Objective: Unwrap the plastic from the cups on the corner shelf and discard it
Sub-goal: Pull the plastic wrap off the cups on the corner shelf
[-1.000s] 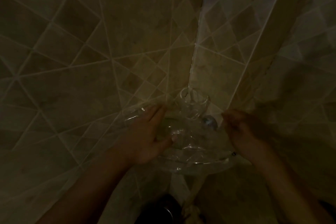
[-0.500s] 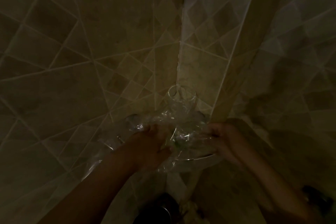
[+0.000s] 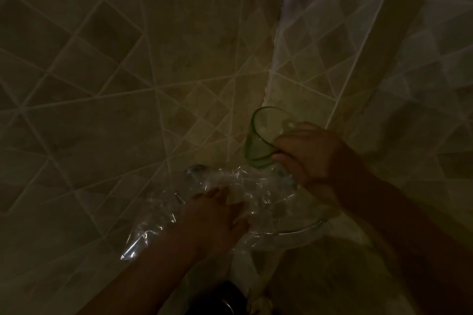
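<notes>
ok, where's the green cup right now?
Head view, right of centre: the green cup is held tilted in the right hand, raised above the crumpled plastic wrap and near the tiled wall corner.

You are standing in a dimly lit tiled bathroom or shower corner of a home. Two walls (image 3: 107, 64) clad in beige tiles with pale grout lines, some laid diagonally, meet at a caulked corner seam (image 3: 277, 48). A small corner shelf (image 3: 302, 234) with a metal rim is fixed where they meet.
</notes>
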The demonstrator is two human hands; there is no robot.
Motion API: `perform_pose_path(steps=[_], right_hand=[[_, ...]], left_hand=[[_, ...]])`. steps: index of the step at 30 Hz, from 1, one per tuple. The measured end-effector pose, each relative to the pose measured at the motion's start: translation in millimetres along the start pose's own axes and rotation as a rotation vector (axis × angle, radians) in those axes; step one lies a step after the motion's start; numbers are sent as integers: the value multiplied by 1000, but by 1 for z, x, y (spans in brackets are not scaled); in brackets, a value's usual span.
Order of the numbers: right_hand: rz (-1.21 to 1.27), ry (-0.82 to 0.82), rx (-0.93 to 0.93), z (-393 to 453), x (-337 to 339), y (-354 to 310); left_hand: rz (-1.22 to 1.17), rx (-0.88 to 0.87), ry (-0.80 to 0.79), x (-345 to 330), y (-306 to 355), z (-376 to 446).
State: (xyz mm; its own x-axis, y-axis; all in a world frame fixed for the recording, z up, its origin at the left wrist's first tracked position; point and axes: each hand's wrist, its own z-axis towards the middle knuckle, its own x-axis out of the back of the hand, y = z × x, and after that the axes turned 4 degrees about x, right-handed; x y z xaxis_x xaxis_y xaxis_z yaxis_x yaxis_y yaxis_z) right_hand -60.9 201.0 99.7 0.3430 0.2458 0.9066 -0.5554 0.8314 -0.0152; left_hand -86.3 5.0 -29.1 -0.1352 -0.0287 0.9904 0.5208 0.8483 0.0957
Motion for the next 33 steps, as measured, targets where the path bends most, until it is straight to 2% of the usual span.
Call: perform_pose_path(steps=[7,13,18,21,24,27,29,33], right_hand=[[-73,-164,143,42,-54,10],[-137,-272,184,46,-82,25],[-100,-300,156,41,-99,38],[-101,-265,216,39,-109,44],[-73,-289,235,38,-112,48],[-51,-275,274,37,-108,47],[-23,-293,277,37,-102,42],[17,-391,250,43,-94,36]], left_hand=[[16,33,107,-4,1,-13],[5,63,185,-11,-2,-16],[-69,38,175,-10,-6,-22],[-124,7,218,-7,-7,-31],[-120,-36,284,-9,2,-41],[3,-19,193,-10,10,-42],[52,-8,192,-6,12,-42],[12,-84,345,-3,10,-46]])
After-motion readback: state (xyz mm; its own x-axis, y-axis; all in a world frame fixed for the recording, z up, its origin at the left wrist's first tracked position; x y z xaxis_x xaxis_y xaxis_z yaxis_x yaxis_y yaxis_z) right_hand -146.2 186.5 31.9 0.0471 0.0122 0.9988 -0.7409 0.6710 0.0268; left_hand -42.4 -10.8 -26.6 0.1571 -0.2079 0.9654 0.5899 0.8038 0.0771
